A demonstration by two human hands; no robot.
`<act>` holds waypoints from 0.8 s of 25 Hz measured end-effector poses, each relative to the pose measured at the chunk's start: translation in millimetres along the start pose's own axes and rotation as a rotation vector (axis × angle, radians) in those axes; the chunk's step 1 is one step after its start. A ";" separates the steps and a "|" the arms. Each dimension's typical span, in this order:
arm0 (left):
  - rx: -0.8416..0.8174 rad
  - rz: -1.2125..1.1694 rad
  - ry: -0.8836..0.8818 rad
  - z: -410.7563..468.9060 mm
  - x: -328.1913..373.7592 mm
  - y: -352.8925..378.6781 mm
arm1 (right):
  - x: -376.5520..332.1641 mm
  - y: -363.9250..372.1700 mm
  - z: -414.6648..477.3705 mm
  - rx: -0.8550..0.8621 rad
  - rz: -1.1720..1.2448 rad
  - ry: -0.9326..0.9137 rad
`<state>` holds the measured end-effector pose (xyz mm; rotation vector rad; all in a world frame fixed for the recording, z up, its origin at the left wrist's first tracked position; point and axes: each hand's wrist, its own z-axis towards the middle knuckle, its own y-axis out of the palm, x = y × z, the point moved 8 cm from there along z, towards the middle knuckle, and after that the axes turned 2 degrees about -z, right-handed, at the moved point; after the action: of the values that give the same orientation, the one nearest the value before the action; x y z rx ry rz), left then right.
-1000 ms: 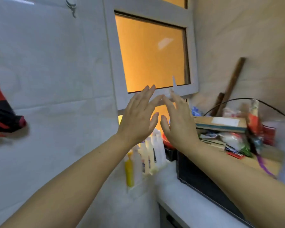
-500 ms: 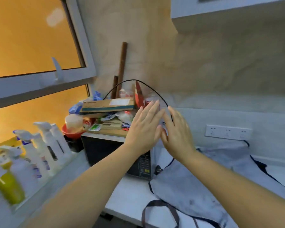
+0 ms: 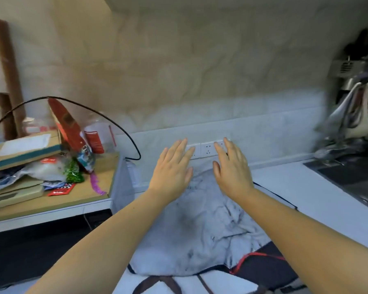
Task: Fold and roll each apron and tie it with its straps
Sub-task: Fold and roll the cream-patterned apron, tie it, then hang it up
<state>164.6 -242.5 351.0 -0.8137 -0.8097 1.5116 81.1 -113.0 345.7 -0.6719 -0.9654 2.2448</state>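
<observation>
I have both arms stretched forward. My left forearm rises from the lower left of the frame and my right forearm from the lower right. At centre, my left hand lies palm down, fingers straight and together. My right hand mirrors it just beside, not touching.

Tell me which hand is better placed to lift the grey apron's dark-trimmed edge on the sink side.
Probably right. The right hand, open above the grey apron, is just beside that dark-trimmed edge; the left hand, also open, would have to reach across.
</observation>
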 end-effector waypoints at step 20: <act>-0.287 -0.108 0.145 84.4 47.7 134.4 | 156.4 45.0 4.9 -0.222 -0.046 0.350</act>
<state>19.8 -209.5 277.4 -1.0615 -0.9591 1.2419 -44.9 -32.5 281.3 -1.0864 -1.0444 1.9098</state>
